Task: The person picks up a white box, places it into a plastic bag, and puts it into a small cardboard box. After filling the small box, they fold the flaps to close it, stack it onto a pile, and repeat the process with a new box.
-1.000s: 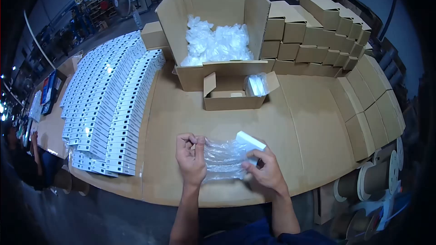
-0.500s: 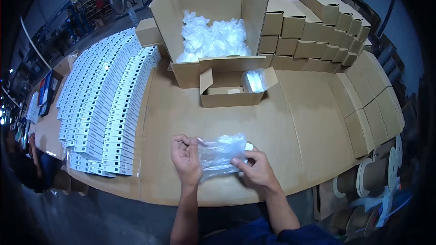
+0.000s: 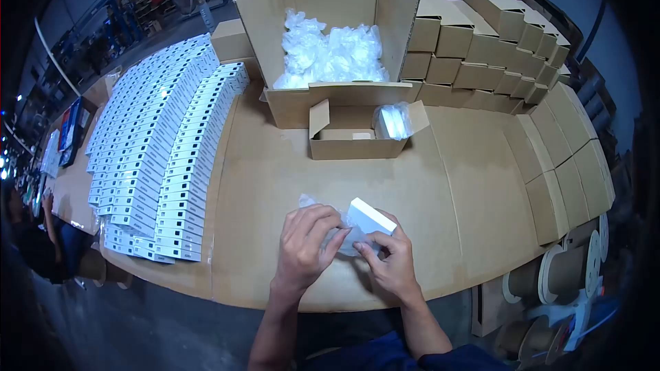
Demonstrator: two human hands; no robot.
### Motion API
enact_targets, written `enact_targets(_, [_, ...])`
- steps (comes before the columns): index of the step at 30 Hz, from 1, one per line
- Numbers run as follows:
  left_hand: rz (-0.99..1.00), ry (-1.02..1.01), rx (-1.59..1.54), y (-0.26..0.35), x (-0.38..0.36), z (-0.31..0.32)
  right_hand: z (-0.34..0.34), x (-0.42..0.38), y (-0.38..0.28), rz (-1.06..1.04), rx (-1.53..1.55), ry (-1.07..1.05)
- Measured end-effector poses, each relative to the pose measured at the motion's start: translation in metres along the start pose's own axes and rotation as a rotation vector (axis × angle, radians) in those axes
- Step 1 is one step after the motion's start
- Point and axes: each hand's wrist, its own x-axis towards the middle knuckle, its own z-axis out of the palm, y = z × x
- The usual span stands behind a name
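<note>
Near the table's front edge, my right hand [image 3: 393,261] is closed around a small white box [image 3: 372,217], which sticks up tilted between thumb and fingers. My left hand [image 3: 306,244] pinches a clear plastic bag [image 3: 352,239], its thumb and fingertips brought together at the bag's edge. Crumpled plastic lies between both hands and against the lower side of the box. Farther back stands a small open carton [image 3: 354,150] with wrapped white items [image 3: 393,122] at its right end.
A large carton [image 3: 289,106] holds crumpled clear bags [image 3: 333,51]. Rows of white boxes [image 3: 148,144] cover the left side. Brown cartons [image 3: 454,41] are stacked at the back right, more [image 3: 564,165] at the right edge. Another person [image 3: 48,220] is at far left.
The white box now shows above my right hand, where mostly flattened plastic was before. My left hand has moved right, closer to my right hand, and the bag is bunched up.
</note>
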Motion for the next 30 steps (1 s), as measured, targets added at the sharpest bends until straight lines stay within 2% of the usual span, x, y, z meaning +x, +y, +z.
enact_targets(4, [-0.011, -0.053, 0.003, -0.003, -0.002, -0.003, -0.001, -0.002, 0.003, 0.044, -0.021, -0.001])
enact_targets(7, [-0.016, -0.142, -0.027, -0.007, -0.002, -0.006, -0.004, 0.0, 0.0, -0.047, -0.126, -0.006])
enact_targets(10, [-0.261, -0.194, -0.15, -0.009, -0.011, 0.0, -0.008, 0.001, -0.007, -0.029, -0.164, -0.08])
enact_targets(13, [-0.318, -0.162, -0.219, -0.012, -0.003, -0.003, -0.011, -0.002, -0.002, -0.066, -0.191, -0.116])
enact_targets(14, [-0.402, -0.18, -0.197, -0.007, 0.004, -0.007, -0.011, -0.004, -0.001, -0.056, -0.193, -0.116])
enact_targets(17, [-0.378, -0.306, -0.216, -0.011, 0.011, -0.012, -0.014, -0.003, -0.001, -0.048, -0.218, -0.127])
enact_targets(20, [-0.342, -0.316, -0.278, -0.024, 0.009, -0.008, -0.02, -0.003, -0.004, -0.046, -0.252, -0.145])
enact_targets(23, [-0.215, -0.071, -0.299, -0.027, 0.009, -0.001, -0.024, -0.001, -0.002, 0.003, -0.202, -0.116])
enact_targets(24, [-0.372, 0.022, -0.412, -0.031, 0.0, -0.002, -0.024, -0.001, -0.002, 0.058, -0.158, -0.085])
enact_targets(25, [-0.355, 0.145, -0.457, -0.036, -0.004, 0.004, -0.024, 0.0, -0.003, 0.11, -0.114, -0.056])
enact_targets(27, [-0.315, 0.391, -0.546, -0.041, -0.01, 0.014, -0.021, 0.0, -0.002, 0.085, -0.094, 0.015])
enact_targets(28, [-0.487, 0.296, -0.936, -0.041, -0.025, 0.011, -0.019, -0.001, 0.002, 0.091, -0.08, 0.039])
enact_targets(30, [-0.62, 0.035, -1.038, -0.029, -0.046, 0.015, -0.016, 0.0, 0.004, 0.086, -0.059, 0.065])
